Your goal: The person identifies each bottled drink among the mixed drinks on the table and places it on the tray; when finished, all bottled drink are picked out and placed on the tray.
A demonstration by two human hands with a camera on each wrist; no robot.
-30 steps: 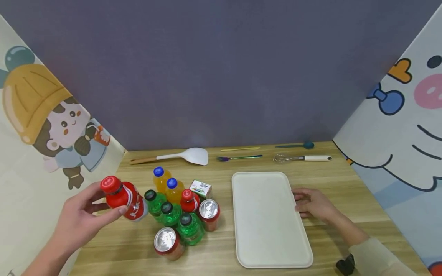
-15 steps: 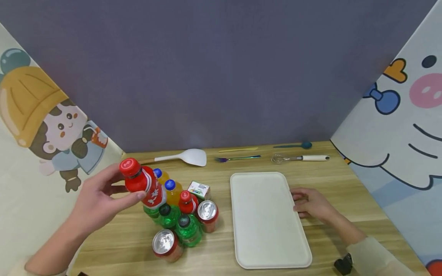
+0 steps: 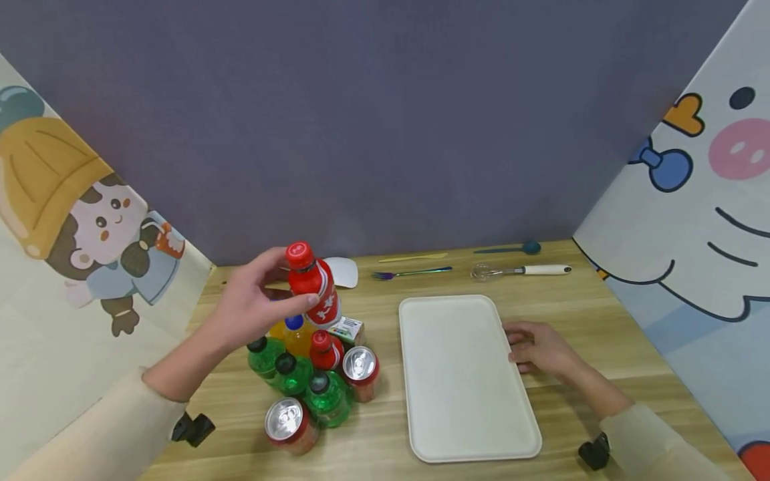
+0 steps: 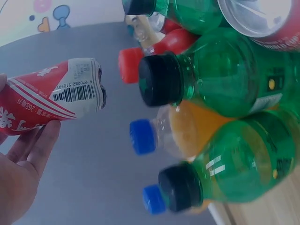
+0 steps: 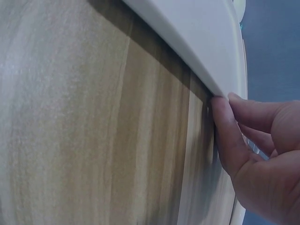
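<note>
The left hand (image 3: 249, 310) pinched a red bottle (image 3: 313, 284) in its grip, lifted above the cluster of drinks (image 3: 313, 374) on the bench (image 3: 373, 441). On the bottle's label, the left wrist view showed a barcode with digits "970282 510501" and "268", beside white characters too small to read. The right hand (image 3: 538, 347) lay on the bench, its bent fingers (image 5: 225, 136) touching the white tray's (image 3: 463, 374) right edge without clasping it.
</note>
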